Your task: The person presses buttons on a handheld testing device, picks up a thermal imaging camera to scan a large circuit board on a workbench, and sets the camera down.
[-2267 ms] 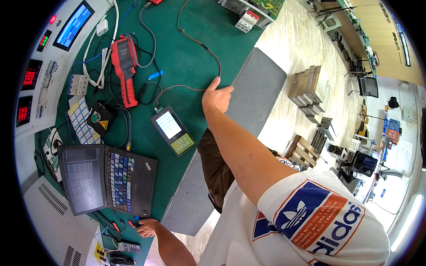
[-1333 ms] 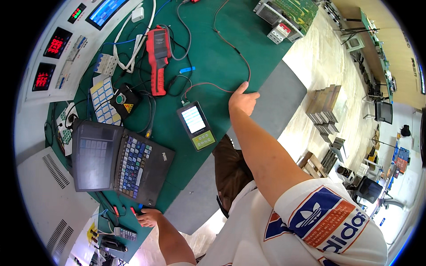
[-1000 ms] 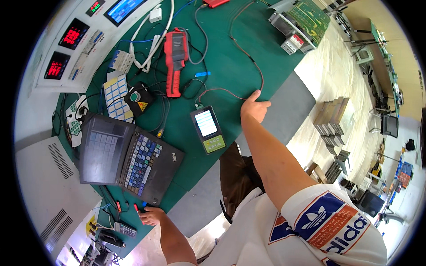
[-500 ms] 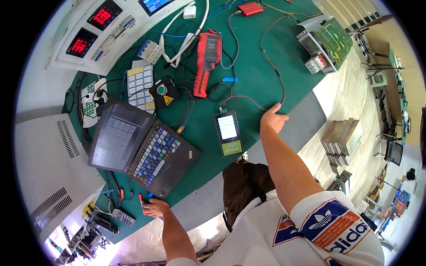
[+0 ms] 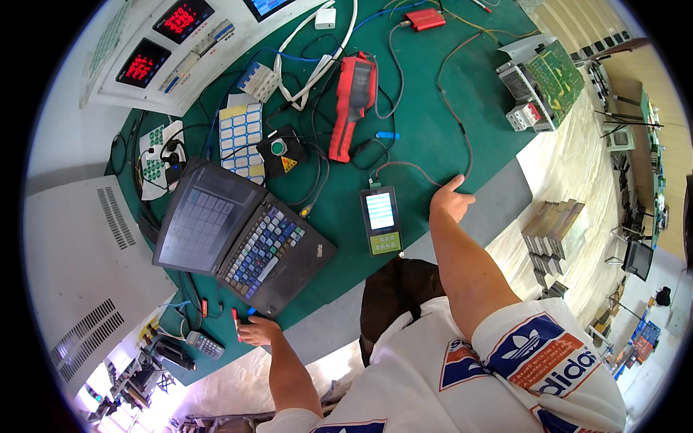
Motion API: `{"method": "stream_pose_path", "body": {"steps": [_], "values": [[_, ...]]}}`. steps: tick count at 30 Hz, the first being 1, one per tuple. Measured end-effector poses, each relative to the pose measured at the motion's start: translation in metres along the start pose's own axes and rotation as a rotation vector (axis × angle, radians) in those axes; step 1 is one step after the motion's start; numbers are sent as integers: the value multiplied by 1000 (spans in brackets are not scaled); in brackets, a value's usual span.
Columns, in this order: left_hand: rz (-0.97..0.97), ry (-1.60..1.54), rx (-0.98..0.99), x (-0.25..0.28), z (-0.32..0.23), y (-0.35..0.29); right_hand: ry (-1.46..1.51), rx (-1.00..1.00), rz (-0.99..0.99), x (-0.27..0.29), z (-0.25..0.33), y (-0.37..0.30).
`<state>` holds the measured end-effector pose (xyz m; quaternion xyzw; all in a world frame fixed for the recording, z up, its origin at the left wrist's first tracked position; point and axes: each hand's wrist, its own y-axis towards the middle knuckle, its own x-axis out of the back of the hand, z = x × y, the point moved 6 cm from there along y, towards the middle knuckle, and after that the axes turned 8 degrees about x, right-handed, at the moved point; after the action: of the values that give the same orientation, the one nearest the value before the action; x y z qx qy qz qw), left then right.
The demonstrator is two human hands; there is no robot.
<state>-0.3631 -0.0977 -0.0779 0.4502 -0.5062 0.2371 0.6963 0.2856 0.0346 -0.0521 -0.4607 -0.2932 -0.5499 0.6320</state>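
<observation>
By the near left corner of the laptop [image 5: 289,281], my left hand [image 5: 260,331] has its fingers closed around a slim red pen [image 5: 237,325]. At the table's front edge rests my right hand [image 5: 452,200], fingers apart and holding nothing. A thin reddish-brown wire [image 5: 442,85] runs close past its fingertips. Between the two hands lies a handheld meter [image 5: 381,221] with a lit screen and green keypad, a wire plugged into its top. The laptop stands open, its screen showing a pale table.
Beyond the meter lies a red-and-grey handheld instrument [image 5: 353,108] among cables. A black box with a green button [image 5: 280,149] sits behind the laptop, and a calculator [image 5: 206,345] is at the left. An open circuit-board unit [image 5: 541,86] stands at the far right.
The whole view has shifted slightly, so the bench things appear a little further right. Both hands keep their places on the table, the left still with the red pen.
</observation>
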Motion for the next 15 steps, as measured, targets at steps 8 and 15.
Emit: {"method": "stream_pose_path", "body": {"steps": [8,15], "values": [[23,-47,-1,2,1,-1,13,2,-35,0,3,-1],[62,-26,27,-7,11,4,7,-34,31,0,-1,0]]}}
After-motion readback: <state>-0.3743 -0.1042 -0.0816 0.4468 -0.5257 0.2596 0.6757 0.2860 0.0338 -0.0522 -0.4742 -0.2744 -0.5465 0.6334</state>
